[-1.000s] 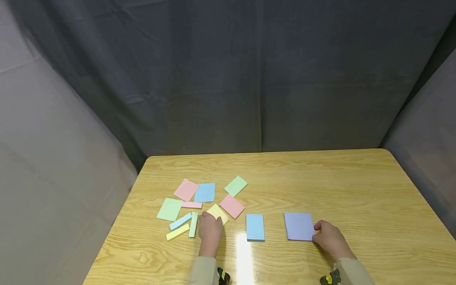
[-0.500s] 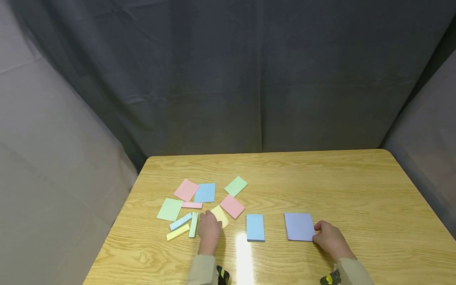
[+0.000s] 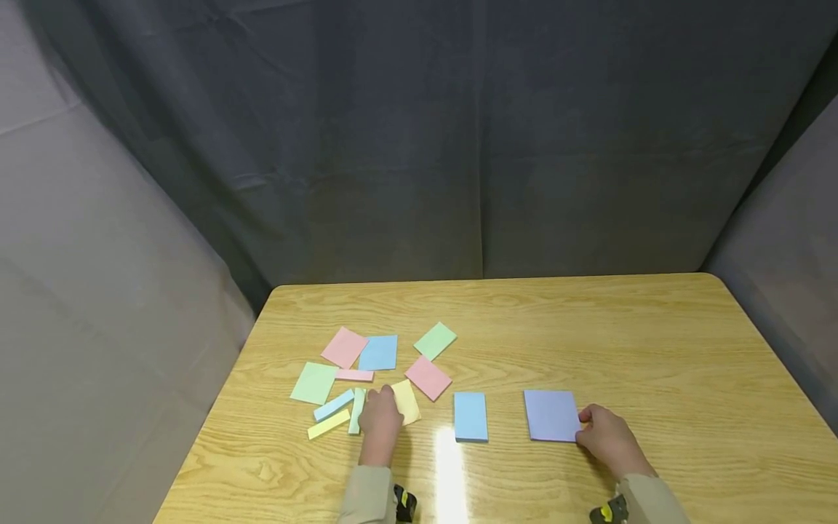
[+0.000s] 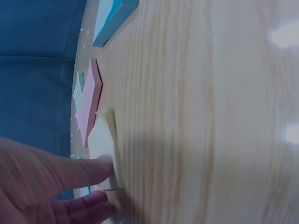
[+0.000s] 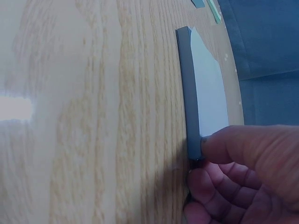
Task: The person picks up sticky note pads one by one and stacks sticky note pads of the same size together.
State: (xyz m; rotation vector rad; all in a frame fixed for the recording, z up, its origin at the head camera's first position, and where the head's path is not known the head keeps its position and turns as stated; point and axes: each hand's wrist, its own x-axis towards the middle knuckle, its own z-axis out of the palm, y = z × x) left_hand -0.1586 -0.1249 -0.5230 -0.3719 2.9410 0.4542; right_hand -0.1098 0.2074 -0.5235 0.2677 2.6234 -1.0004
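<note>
With 12 o'clock at the far edge of the bench (image 3: 655, 342) in the head view, the two hands are well apart, each holding its own pad. The left hand (image 3: 381, 416) pinches the yellow pad (image 3: 406, 404), thumb on top and fingers tucked at its edge; the pad sticks out toward 2 o'clock. Its visible side runs from about 11 to 5, but the hand covers the rest, so I cannot tell its long axis. The right hand (image 3: 607, 435) grips the purple pad (image 3: 551, 415) at its 3 o'clock side, thumb over the corner, with the pad reaching away toward 10 o'clock; it looks nearly square. Between the hands lies the light blue pad (image 3: 471, 417), its long axis from 12 to 6, at 3 o'clock from the left hand, which is the nearer one. I judge that turning the yellow pad square matters most here, with the left hand best placed for it: the purple and light blue pads sit roughly straight, while the yellow one is skewed. Beyond it, toward 1 o'clock, lies a pink pad (image 3: 428, 378), also askew.
</note>
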